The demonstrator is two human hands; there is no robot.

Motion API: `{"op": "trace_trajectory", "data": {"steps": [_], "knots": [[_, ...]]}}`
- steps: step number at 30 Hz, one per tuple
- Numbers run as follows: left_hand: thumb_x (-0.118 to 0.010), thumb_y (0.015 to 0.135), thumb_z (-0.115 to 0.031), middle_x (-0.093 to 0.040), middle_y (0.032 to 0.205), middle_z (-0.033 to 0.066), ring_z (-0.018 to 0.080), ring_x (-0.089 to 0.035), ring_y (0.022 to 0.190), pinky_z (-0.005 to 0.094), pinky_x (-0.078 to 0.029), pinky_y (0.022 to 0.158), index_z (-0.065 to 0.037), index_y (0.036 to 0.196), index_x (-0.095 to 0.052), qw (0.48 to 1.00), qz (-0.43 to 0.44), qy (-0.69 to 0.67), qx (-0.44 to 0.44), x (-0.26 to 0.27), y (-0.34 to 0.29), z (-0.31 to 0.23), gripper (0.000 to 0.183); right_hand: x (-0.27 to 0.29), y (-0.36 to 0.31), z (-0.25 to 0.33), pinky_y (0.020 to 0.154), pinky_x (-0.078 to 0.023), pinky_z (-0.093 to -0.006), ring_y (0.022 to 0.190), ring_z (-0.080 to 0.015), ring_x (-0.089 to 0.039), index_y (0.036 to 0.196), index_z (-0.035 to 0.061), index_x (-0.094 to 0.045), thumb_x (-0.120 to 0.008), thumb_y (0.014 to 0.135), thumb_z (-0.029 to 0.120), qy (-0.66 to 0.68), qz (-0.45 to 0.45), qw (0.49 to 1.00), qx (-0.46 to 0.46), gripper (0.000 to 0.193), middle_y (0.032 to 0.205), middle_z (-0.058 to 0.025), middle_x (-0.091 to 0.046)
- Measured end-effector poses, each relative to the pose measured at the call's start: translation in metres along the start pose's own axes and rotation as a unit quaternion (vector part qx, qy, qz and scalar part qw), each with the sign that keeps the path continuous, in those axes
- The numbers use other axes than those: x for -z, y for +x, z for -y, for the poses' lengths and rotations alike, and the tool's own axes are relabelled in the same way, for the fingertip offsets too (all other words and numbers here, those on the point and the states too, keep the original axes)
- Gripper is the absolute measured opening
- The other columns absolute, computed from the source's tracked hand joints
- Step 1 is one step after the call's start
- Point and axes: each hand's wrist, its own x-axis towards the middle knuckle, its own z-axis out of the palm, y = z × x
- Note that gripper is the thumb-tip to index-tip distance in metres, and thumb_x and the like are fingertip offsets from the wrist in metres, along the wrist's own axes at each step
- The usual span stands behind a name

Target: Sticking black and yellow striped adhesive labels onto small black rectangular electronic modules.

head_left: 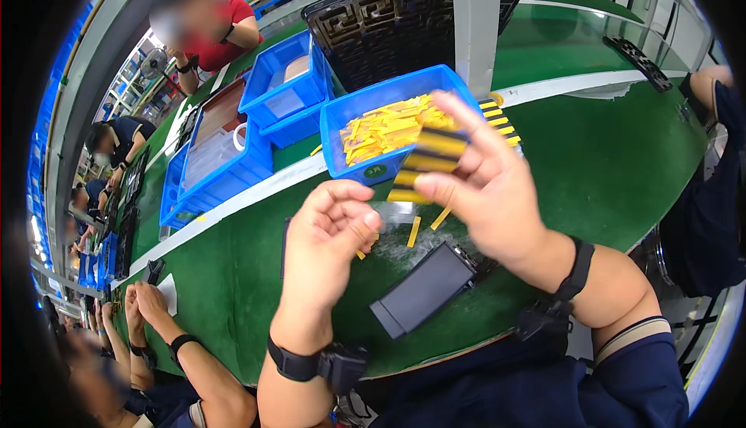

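On the left, blue trays (225, 156) are lined along the green belt (606, 164). The left hand (330, 230) is raised with fingers curled, apparently holding nothing. Below it a dark flat device (423, 288) lies on the belt. The right hand (489, 187) pinches a striped black-and-yellow sheet (426, 162) before the blue bin (388, 129) of yellow strips. The sheet is held only at its edge, so it could slip or bend.

blue bins (284, 86) stacked far left | black lattice tray (404, 20) behind them | grey post (475, 24) upright | black strip (639, 61) on green table (606, 156)
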Motion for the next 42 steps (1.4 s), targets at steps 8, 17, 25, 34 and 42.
{"op": "trace_trajectory", "data": {"steps": [8,17,25,34,42], "knots": [[-0.077,0.063,-0.021,-0.057,0.086,0.0126,0.0296,-0.057,0.077,0.0369,-0.047,0.069,-0.001,0.091,-0.059,0.869,0.026,0.468,-0.161,-0.021,-0.013,-0.005,0.039,0.018,0.011,-0.001,0.072,-0.049,-0.0226,0.081,-0.0088,-0.06,0.09,-0.0017,-0.063,-0.07,0.073,0.002,-0.199,-0.007,0.979,0.049,0.019,0.093,-0.0062,-0.064],[-0.078,0.067,-0.015,-0.06,0.09,0.0112,0.02,-0.06,0.082,0.0299,-0.047,0.074,0.0,0.101,-0.051,0.933,0.041,0.345,-0.1,-0.035,-0.024,-0.003,0.046,0.007,-0.002,0.015,0.071,-0.049,-0.0283,0.079,-0.018,-0.063,0.092,-0.0009,-0.067,-0.066,0.075,0.003,-0.263,0.028,0.962,0.06,0.018,0.086,-0.0122,-0.066],[-0.055,0.087,0.0,-0.064,0.1,0.0074,0.0072,-0.057,0.091,0.0197,-0.044,0.077,0.003,0.115,-0.048,0.998,0.051,-0.023,-0.011,-0.03,-0.026,-0.01,0.029,0.009,-0.002,0.007,0.068,-0.048,-0.0295,0.073,-0.0199,-0.062,0.084,0.0022,-0.069,-0.068,0.07,0.001,-0.323,0.047,0.935,0.141,0.014,0.076,-0.0104,-0.065],[-0.054,0.088,0.0,-0.064,0.099,0.007,0.0059,-0.056,0.088,0.0186,-0.045,0.075,0.003,0.114,-0.049,0.998,0.06,-0.033,-0.018,-0.028,-0.027,-0.008,0.027,0.012,0.0,0.004,0.063,-0.045,-0.0297,0.068,-0.0202,-0.059,0.079,0.0043,-0.069,-0.069,0.065,-0.001,-0.342,0.078,0.918,0.183,0.016,0.07,-0.0079,-0.062],[-0.057,0.087,-0.001,-0.064,0.097,0.0074,0.0061,-0.057,0.086,0.0184,-0.045,0.072,0.004,0.113,-0.049,0.997,0.043,0.049,-0.038,-0.03,-0.029,-0.009,0.028,0.009,-0.002,0.011,0.075,-0.046,-0.0337,0.08,-0.0226,-0.059,0.077,0.0032,-0.065,-0.072,0.06,0.002,-0.469,0.099,0.847,0.229,0.018,0.079,-0.0053,-0.061]]}}
